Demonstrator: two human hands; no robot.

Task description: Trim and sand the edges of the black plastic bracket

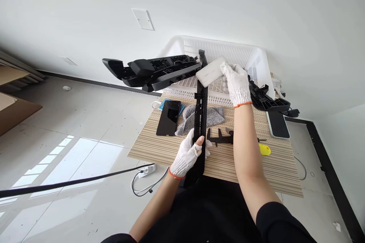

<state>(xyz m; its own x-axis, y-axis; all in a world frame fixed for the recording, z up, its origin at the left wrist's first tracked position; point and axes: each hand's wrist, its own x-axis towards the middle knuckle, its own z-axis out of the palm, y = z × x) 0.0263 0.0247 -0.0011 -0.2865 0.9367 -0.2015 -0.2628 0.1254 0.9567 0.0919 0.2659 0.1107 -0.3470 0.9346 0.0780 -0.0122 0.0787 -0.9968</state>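
Note:
My left hand (186, 155), in a white knitted glove with the thumb tip bare, is wrapped round the lower part of a long black plastic trim piece (200, 112). The piece runs away from my body across the table. Up by its far end, my right hand (236, 82), gloved the same way, pinches a flat whitish rectangular plate (211, 71) by its right end. The plate overlaps the trim piece in view; whether they touch I cannot tell. Below my right hand lies a black caliper (221, 137), partly hidden by my forearm.
A white slatted basket (264, 62) at the back bears several black plastic parts (159, 70) jutting out leftward. More black parts (268, 100) hang over its right side. On the wooden table (159, 148) lie a dark phone (169, 117), a grey cloth (215, 117), another phone (278, 124) and a yellow-handled tool (264, 149).

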